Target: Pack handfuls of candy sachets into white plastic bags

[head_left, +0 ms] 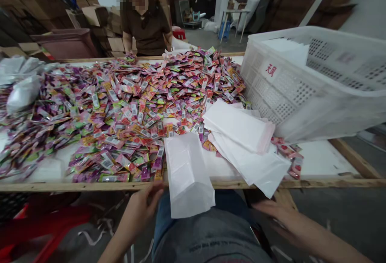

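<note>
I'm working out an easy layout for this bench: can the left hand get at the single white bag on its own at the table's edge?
Probably yes: the left hand is right beside the white bag, which overhangs the wooden edge, with nothing visible between them.

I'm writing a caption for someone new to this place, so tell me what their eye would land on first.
Probably the huge heap of small colorful packets, spread over most of the table. Next would come the big white crate with red lettering, standing on the table's right side, and then the white bags: a loose stack in front of the crate and a single bag overhanging the table's near edge.
</note>
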The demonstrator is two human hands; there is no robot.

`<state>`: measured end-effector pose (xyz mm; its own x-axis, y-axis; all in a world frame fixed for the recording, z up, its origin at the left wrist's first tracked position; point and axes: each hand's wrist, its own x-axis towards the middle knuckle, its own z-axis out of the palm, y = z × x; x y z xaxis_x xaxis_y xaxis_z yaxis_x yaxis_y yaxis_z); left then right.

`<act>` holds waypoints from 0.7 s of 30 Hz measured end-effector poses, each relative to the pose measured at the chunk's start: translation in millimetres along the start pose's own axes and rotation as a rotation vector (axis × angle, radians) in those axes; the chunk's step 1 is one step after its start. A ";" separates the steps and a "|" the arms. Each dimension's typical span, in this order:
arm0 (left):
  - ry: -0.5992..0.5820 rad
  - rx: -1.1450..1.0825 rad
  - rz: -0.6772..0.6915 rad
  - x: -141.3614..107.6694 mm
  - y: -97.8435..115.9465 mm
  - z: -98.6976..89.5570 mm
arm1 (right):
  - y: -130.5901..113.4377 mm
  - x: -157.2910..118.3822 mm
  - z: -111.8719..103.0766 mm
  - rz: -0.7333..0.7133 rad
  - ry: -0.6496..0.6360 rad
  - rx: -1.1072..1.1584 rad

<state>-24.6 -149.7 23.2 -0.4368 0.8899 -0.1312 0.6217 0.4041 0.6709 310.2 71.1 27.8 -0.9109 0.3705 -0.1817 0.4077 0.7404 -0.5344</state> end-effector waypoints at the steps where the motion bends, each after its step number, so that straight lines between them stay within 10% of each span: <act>1: 0.151 0.171 0.117 3.8 -1.3 1.4 | -11.5 21.2 3.2 -0.096 0.034 -0.084; 3: 0.283 0.464 0.431 11.7 -3.3 7.0 | -34.4 68.9 7.0 -0.336 0.166 -0.267; 6: 0.176 0.709 0.853 17.6 -8.8 12.8 | -49.1 120.8 12.5 -0.790 0.190 -0.449; 10: 0.045 0.733 1.015 9.9 -24.8 15.2 | -32.9 131.0 25.0 -1.051 0.185 -0.450; 16: 0.045 0.371 0.775 0.0 -40.2 28.9 | -29.9 116.4 29.9 -0.878 0.157 -0.140; 21: 0.169 0.058 0.281 8.8 -22.3 34.3 | -55.2 126.6 20.3 -0.259 0.156 0.231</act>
<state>-20.0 -143.6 -18.0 -0.3415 0.9225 0.1798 0.7673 0.1632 0.6202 171.1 65.8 17.5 -0.9540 0.2818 0.1026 0.1238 0.6816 -0.7212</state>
